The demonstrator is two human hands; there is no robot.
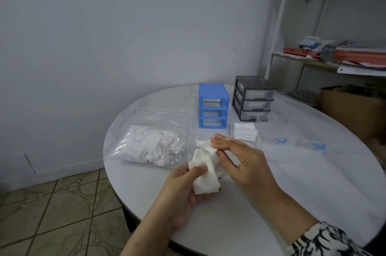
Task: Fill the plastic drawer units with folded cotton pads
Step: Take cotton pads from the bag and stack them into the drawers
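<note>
1. At the near centre of the round white table, a bunch of white cotton pads is held between both hands, above the tabletop.
2. Step in hand, as judged: sorting or folding pads taken from the bag, before any go into a drawer. None is yet being carried to a unit.
3. Left hand: palm up, fingers curled under the bunch, thumb pressed on top, so it grips the pads.
4. Right hand: partly closed, thumb and fingertips pinching the upper edge of a pad at the top of the bunch; the other fingers are loosely bent.
5. Clear plastic bag, just left of the hands, lies on the table with many more pads inside.
6. Stack of folded pads, just beyond the right hand, rests in what appears to be a clear drawer taken out of a unit.
7. Blue drawer unit, farther back, stands with all three slots empty; two clear drawers with blue handles lie to the right of the stack.
8. Grey drawer unit, right of the blue one, has its drawers in place.
9. Next move, as judged: finish the fold, then lay the pad flat on the stack without toppling it.
</note>
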